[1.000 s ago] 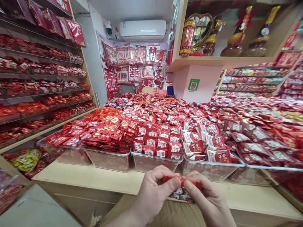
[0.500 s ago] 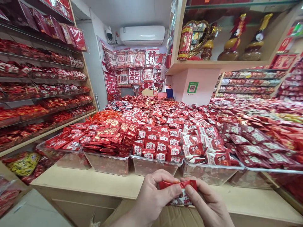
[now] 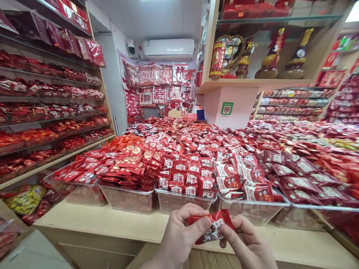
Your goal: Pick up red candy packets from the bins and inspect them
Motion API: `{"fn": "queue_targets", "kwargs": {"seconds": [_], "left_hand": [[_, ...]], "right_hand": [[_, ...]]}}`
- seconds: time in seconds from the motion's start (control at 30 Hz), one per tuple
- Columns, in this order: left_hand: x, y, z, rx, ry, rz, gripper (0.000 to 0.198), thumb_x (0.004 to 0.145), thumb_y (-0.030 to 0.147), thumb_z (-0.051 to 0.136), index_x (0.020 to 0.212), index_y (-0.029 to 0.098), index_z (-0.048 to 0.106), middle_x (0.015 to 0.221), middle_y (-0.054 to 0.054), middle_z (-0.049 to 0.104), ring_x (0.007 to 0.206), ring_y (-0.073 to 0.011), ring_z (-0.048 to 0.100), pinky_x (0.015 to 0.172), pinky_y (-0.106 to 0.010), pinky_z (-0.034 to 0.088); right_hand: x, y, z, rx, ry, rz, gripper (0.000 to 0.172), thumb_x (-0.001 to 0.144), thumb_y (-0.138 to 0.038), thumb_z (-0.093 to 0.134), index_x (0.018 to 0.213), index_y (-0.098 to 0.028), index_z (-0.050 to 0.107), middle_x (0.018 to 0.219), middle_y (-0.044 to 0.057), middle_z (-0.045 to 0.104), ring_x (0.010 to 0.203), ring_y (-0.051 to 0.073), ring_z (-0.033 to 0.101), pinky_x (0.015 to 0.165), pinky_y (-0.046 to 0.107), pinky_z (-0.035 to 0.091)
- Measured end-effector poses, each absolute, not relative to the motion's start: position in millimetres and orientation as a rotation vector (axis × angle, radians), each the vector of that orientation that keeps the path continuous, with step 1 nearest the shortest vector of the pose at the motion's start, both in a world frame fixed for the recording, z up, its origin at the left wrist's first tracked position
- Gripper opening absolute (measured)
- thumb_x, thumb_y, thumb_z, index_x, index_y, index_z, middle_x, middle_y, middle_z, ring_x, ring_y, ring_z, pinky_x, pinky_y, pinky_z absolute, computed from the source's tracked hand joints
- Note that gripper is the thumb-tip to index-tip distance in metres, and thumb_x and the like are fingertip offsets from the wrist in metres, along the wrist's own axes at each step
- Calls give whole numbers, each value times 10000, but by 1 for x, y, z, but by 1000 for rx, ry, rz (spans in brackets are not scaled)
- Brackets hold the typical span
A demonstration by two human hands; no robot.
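While the left hand [image 3: 181, 233] pinches one end of a small red-and-white packet [image 3: 215, 228] between thumb and fingers, the right hand [image 3: 245, 239] grips its other end, thumb pressed on the printed front. The packet is held up at a slight tilt, right end higher than left, in view against the near edge of the tabletop [image 3: 98, 222]. Just beyond the hands, a row of clear tubs [image 3: 126, 200] stands on the tabletop, heaped with wrapped goods. Red packets with white labels [image 3: 178, 177] fill the middle tub; to its right lie packets printed with small figures [image 3: 259, 192], then dark red packets [image 3: 300, 182]. Shelves [image 3: 56, 161] of more packets line the left, and a cabinet [image 3: 252, 83] with bottles [image 3: 266, 69] juts out at upper right.
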State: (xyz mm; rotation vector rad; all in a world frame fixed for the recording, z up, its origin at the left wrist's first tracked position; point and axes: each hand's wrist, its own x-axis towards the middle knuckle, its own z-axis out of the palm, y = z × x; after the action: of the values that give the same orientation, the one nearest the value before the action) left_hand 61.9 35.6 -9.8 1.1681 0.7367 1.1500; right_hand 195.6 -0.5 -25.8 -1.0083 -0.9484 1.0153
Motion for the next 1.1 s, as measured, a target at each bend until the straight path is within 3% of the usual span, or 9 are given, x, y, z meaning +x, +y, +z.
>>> {"fn": "queue_targets", "kwargs": {"seconds": [0.2, 0.4, 0.67, 0.8, 0.93, 1.0, 1.1], "left_hand": [[62, 34, -5, 1205, 795, 948, 349, 624, 344, 726, 901, 150, 641, 777, -45, 617, 662, -122, 530, 589, -224, 425], [62, 32, -5, 1329, 763, 934, 335, 708, 323, 653, 990, 146, 615, 876, -68, 586, 721, -144, 537, 585, -228, 448], [66, 30, -15, 1358, 754, 922, 362, 750, 244, 596, 1094, 162, 523, 882, -68, 594, 803, -166, 558, 716, -271, 456], [67, 31, -13, 1412, 764, 967, 323, 730, 187, 564, 1048, 135, 540, 954, -90, 542, 885, -198, 551, 801, -307, 442], [67, 31, -5, 1449, 791, 966, 306, 712, 177, 551, 1012, 121, 569, 916, -81, 519, 855, -199, 550, 782, -304, 441], [65, 31, -3, 1532, 815, 955, 228, 711, 178, 545, 921, 120, 614, 857, -64, 517, 796, -179, 539, 734, -278, 434], [63, 32, -3, 1610, 842, 963, 138, 707, 178, 540, 791, 124, 635, 786, -46, 520, 732, -157, 512, 676, -253, 409]], "right_hand": [[204, 3, -20, -1056, -1069, 979, 269, 682, -406, 665, 595, -177, 554, 570, -7, 524, 529, 114, 442, 495, 215, 382], [209, 7, -21, -1090, -1181, 990, 264, 695, -425, 643, 634, -177, 578, 585, 0, 523, 534, 125, 455, 497, 228, 400], [216, 3, -29, -1147, -1283, 1037, 295, 755, -458, 561, 650, -182, 562, 574, -15, 513, 533, 121, 469, 497, 216, 404], [241, 38, 10, -1323, -1698, 555, 274, 812, -431, 485, 769, -189, 606, 665, 24, 608, 606, 162, 540, 547, 252, 421], [256, 111, 62, -1599, -2004, -55, 262, 872, -325, 400, 821, -181, 613, 784, 58, 658, 711, 198, 584, 649, 298, 426], [254, 150, 76, -1653, -2087, -93, 205, 860, -221, 428, 886, -161, 622, 903, 83, 663, 845, 209, 585, 729, 297, 418], [246, 192, 79, -1750, -2207, -65, 176, 857, -226, 470, 872, -142, 625, 905, 88, 656, 846, 187, 591, 757, 312, 432]]}}
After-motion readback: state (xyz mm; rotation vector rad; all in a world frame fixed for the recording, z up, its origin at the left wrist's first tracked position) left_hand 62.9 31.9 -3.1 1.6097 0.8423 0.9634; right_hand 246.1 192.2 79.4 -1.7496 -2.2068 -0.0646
